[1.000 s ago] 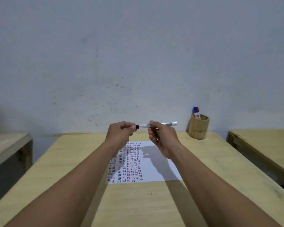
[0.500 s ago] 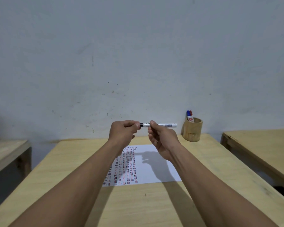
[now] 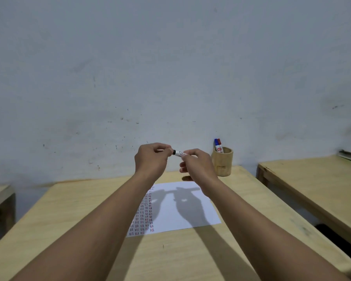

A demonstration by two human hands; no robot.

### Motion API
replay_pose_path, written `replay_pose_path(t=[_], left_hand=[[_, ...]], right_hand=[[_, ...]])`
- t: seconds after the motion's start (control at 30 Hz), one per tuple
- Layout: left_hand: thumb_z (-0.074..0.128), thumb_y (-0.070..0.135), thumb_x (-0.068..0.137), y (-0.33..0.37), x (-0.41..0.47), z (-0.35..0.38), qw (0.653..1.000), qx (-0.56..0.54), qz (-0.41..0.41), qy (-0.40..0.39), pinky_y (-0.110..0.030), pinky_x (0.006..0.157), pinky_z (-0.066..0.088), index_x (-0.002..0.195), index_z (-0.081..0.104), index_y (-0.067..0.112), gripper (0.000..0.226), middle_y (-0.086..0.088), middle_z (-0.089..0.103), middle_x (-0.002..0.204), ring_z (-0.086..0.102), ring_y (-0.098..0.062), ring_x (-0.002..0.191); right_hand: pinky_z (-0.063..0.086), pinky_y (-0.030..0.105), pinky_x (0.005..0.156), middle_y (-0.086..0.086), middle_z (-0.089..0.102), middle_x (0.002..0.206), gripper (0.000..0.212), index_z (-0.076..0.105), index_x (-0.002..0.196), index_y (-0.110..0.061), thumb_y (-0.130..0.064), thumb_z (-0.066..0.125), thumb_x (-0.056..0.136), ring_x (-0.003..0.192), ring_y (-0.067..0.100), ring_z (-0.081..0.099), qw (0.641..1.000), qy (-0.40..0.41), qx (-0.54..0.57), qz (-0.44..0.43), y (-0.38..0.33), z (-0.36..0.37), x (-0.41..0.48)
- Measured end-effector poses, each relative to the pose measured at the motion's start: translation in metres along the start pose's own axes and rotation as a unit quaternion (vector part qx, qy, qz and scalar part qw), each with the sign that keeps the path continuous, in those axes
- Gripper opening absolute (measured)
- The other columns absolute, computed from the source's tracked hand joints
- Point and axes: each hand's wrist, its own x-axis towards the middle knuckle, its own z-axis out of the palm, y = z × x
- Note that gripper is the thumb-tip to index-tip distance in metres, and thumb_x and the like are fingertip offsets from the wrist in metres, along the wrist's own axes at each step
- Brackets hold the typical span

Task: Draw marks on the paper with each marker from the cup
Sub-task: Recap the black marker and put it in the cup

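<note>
Two bare hands grasp one white black-tipped marker (image 3: 178, 153) above the marked white paper sheet (image 3: 182, 211): left hand (image 3: 151, 159) pinches its black end, right hand (image 3: 195, 166) its barrel. At 2 o'clock stands the bamboo cup (image 3: 223, 162)

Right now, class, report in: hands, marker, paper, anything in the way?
Left hand and right hand both grip one marker above the paper. Two markers wait in the cup. Nothing blocks the paper.

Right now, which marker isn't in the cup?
The black-and-white marker, held in the air between the left hand and right hand. The blue-capped marker and red-capped marker stand in the bamboo cup.
</note>
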Motion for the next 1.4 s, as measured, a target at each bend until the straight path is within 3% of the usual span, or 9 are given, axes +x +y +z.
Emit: replay_pose_path(t=[0.1,0.2,0.4,0.53,0.63,0.87,1.03,1.17,1.4], left_hand=[[0.07,0.025,0.087,0.013,0.003,0.015,0.999,0.035,0.035,-0.01,-0.024,0.055,0.043,0.087,0.08,0.023,0.01,0.004,0.074,0.081,0.056,-0.014,0.062],[0.064,0.034,0.091,0.022,0.008,0.037,0.997,0.052,0.056,-0.023,-0.023,0.051,0.036,0.09,0.079,0.024,0.018,0.004,0.073,0.078,0.049,-0.009,0.051],[0.051,0.03,0.098,0.013,0.031,0.093,0.997,0.054,0.052,-0.025,-0.027,0.074,0.044,0.101,0.074,0.021,0.025,0.002,0.076,0.096,0.065,-0.018,0.091],[0.053,0.026,0.099,-0.013,0.048,0.137,0.993,0.09,0.05,-0.058,-0.025,0.084,0.042,0.121,0.069,0.018,0.029,-0.003,0.073,0.114,0.064,-0.019,0.101],[0.062,0.033,0.096,-0.033,0.058,0.165,0.986,0.122,0.052,-0.099,-0.032,0.092,0.05,0.139,0.055,0.019,0.046,-0.005,0.066,0.126,0.062,-0.02,0.111],[0.075,0.043,0.084,-0.06,0.075,0.221,0.976,0.131,0.028,-0.17,-0.039,0.103,0.046,0.157,0.025,0.017,0.092,-0.012,0.048,0.152,0.05,-0.03,0.135],[0.066,0.046,0.086,-0.063,0.083,0.24,0.977,0.132,0.022,-0.165,-0.036,0.087,0.052,0.142,0.044,0.013,0.07,-0.01,0.063,0.133,0.062,-0.029,0.113],[0.058,0.042,0.084,-0.066,0.08,0.247,0.979,0.135,0.02,-0.153,-0.033,0.069,0.049,0.122,0.055,0.013,0.048,-0.006,0.067,0.111,0.061,-0.024,0.089],[0.069,0.032,0.086,-0.074,0.082,0.25,0.985,0.094,0.017,-0.142,-0.017,0.05,0.039,0.111,0.055,0.022,0.03,0.005,0.064,0.1,0.056,-0.001,0.074]], right_hand=[[0.055,0.034,0.053,0.012,0.074,0.087,0.016,0.061,0.104,-0.018,-0.021,0.061,0.089,0.063,0.023,0.065,0.988,-0.018,-0.15,-0.043,0.001,-0.017,0.009],[0.052,0.033,0.05,0.012,0.074,0.081,0.015,0.062,0.105,-0.015,-0.026,0.061,0.096,0.058,0.022,0.062,0.978,0.0,-0.199,-0.069,0.001,-0.037,0.023],[0.04,0.028,0.059,0.002,0.065,0.076,0.023,0.075,0.099,-0.014,-0.034,0.064,0.096,0.069,0.021,0.059,0.969,0.071,-0.214,-0.098,-0.004,-0.084,0.069],[0.048,0.032,0.066,0.012,0.075,0.088,0.029,0.075,0.095,-0.005,-0.03,0.061,0.099,0.081,0.029,0.069,0.967,0.102,-0.21,-0.097,-0.005,-0.111,0.107],[0.056,0.033,0.076,0.002,0.072,0.1,0.024,0.072,0.113,-0.013,-0.029,0.06,0.101,0.088,0.02,0.069,0.959,0.13,-0.219,-0.124,-0.005,-0.123,0.13],[0.042,0.02,0.055,0.0,0.07,0.095,0.017,0.065,0.116,-0.02,-0.026,0.061,0.1,0.066,-0.002,0.057,0.948,0.143,-0.244,-0.149,0.017,-0.14,0.172],[0.056,0.032,0.071,0.004,0.07,0.097,0.017,0.071,0.11,-0.016,-0.024,0.066,0.096,0.082,0.02,0.067,0.944,0.091,-0.305,-0.089,0.038,-0.136,0.19],[0.04,0.023,0.055,0.003,0.073,0.088,0.013,0.081,0.088,-0.011,-0.021,0.073,0.09,0.076,0.015,0.06,0.947,0.03,-0.317,-0.052,0.046,-0.14,0.198],[0.056,0.033,0.077,0.004,0.071,0.11,0.033,0.074,0.117,-0.02,-0.012,0.074,0.085,0.096,0.021,0.065,0.924,0.045,-0.374,-0.057,0.045,-0.149,0.213]])
